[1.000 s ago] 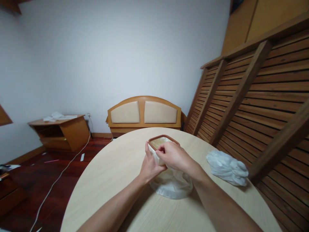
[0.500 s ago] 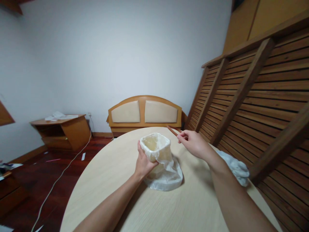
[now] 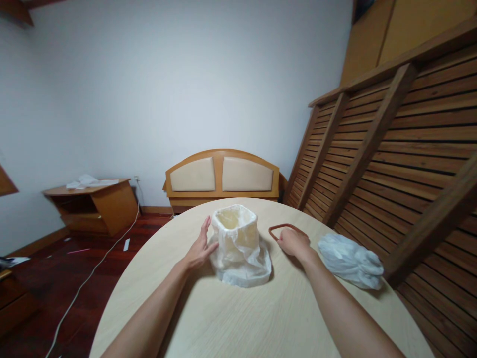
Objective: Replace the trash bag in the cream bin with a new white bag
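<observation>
A small, pale yellow square bin (image 3: 228, 219) stands upright on the round table (image 3: 246, 323). Over its rim is folded a translucent white plastic bag (image 3: 242, 258), whose loose skirt spreads around the base. My left hand (image 3: 201, 247) is at the bin's left side with fingers apart, the thumb against the bag. To the right of the bin, my right hand (image 3: 293, 242) grips a brown square rim ring (image 3: 278, 226) at its near side. The ring is at the tabletop; my hand covers part of it.
A bundle of white plastic bags (image 3: 350, 261) lies at the table's right edge. Leaning slatted wood (image 3: 387, 169) rises close behind it. Beyond the table is a headboard (image 3: 223, 174); a low cabinet (image 3: 93, 204) and a cable (image 3: 93, 268) are at left.
My right hand has lowered the brown rim ring to the tabletop. The bin, tilted before, now stands upright, and my left hand has loosened from it and moved slightly left.
</observation>
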Demonstrator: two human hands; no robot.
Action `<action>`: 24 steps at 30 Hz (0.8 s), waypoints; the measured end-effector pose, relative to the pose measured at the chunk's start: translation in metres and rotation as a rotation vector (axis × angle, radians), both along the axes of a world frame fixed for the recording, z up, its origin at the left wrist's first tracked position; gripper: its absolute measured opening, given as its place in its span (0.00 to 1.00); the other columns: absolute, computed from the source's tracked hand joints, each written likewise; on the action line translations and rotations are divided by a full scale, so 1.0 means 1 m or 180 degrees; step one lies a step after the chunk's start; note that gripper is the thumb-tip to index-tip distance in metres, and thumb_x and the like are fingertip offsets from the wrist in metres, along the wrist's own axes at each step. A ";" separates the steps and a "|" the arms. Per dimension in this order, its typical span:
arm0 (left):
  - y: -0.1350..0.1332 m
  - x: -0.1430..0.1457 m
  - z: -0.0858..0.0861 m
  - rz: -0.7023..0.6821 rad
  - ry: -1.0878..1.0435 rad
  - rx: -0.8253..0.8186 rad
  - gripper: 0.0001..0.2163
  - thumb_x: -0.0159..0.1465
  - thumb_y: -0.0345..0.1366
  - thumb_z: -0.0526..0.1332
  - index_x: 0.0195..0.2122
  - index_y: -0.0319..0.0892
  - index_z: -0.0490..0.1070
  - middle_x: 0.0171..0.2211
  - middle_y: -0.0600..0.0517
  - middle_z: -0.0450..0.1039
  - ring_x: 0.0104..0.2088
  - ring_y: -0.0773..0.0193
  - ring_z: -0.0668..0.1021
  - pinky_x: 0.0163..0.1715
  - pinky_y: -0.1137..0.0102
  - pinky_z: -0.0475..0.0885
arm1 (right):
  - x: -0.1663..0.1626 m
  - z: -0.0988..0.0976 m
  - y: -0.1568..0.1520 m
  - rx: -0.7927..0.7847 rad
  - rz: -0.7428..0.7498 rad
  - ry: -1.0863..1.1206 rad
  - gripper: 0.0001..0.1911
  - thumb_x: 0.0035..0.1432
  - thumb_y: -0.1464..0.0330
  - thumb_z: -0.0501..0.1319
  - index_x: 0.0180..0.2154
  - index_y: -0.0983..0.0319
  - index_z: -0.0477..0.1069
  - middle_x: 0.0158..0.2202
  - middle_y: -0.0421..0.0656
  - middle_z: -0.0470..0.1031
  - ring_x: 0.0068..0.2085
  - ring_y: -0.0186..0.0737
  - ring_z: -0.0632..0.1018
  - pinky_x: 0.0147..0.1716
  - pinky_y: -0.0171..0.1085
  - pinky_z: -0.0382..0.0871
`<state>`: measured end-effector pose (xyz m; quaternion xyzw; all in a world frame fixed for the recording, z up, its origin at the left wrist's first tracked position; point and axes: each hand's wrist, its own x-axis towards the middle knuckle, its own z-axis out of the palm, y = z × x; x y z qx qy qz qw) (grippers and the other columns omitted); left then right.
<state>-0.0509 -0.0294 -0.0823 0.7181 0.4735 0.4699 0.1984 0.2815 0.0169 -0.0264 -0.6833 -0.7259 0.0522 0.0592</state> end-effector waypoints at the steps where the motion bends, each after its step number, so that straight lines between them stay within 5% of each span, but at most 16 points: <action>1: 0.002 -0.008 -0.001 0.0229 0.0106 -0.0039 0.39 0.64 0.52 0.57 0.71 0.41 0.45 0.70 0.37 0.52 0.69 0.47 0.61 0.66 0.51 0.57 | 0.001 -0.003 0.002 -0.0012 0.0014 0.0005 0.11 0.61 0.68 0.62 0.40 0.66 0.80 0.45 0.58 0.81 0.48 0.55 0.81 0.39 0.41 0.68; 5: 0.011 -0.025 -0.008 0.0689 0.0409 -0.0428 0.24 0.66 0.48 0.54 0.57 0.37 0.69 0.51 0.38 0.76 0.52 0.49 0.77 0.54 0.56 0.70 | -0.003 -0.013 0.006 0.0012 0.0111 0.0101 0.10 0.61 0.69 0.61 0.40 0.66 0.80 0.45 0.58 0.81 0.49 0.55 0.80 0.40 0.42 0.67; 8: 0.015 -0.026 -0.011 0.0669 0.0573 -0.0537 0.16 0.60 0.44 0.61 0.42 0.40 0.78 0.39 0.43 0.80 0.43 0.50 0.79 0.49 0.60 0.70 | -0.013 -0.016 0.006 0.0092 0.0347 0.0289 0.13 0.64 0.63 0.59 0.41 0.64 0.79 0.47 0.55 0.79 0.50 0.52 0.79 0.42 0.42 0.67; 11: 0.016 -0.024 -0.012 0.0662 0.0602 -0.0522 0.09 0.52 0.39 0.65 0.32 0.42 0.78 0.37 0.46 0.79 0.43 0.51 0.77 0.50 0.62 0.68 | -0.025 -0.022 0.003 0.0095 0.0583 0.0477 0.17 0.59 0.56 0.63 0.41 0.63 0.78 0.51 0.54 0.77 0.53 0.54 0.76 0.44 0.43 0.66; 16: 0.017 -0.016 -0.014 0.0733 0.0221 -0.0583 0.06 0.48 0.38 0.65 0.22 0.42 0.72 0.27 0.50 0.76 0.35 0.55 0.75 0.43 0.64 0.68 | -0.035 -0.034 0.003 0.0161 0.0628 0.0818 0.09 0.55 0.69 0.65 0.39 0.66 0.78 0.54 0.57 0.74 0.58 0.58 0.70 0.53 0.46 0.62; 21: 0.021 -0.010 0.000 0.0978 -0.0721 -0.0516 0.11 0.53 0.46 0.59 0.24 0.43 0.67 0.24 0.53 0.70 0.29 0.60 0.72 0.31 0.69 0.66 | -0.035 -0.022 0.011 0.0172 0.0535 0.1710 0.09 0.62 0.69 0.58 0.37 0.66 0.75 0.39 0.53 0.80 0.44 0.50 0.79 0.43 0.42 0.68; 24: 0.021 -0.004 0.021 0.1006 -0.1398 -0.0348 0.13 0.54 0.48 0.55 0.28 0.43 0.64 0.25 0.55 0.68 0.28 0.63 0.71 0.29 0.71 0.66 | -0.036 -0.005 0.015 0.0284 0.0592 0.2448 0.12 0.65 0.68 0.53 0.44 0.65 0.71 0.36 0.49 0.81 0.38 0.43 0.81 0.37 0.37 0.71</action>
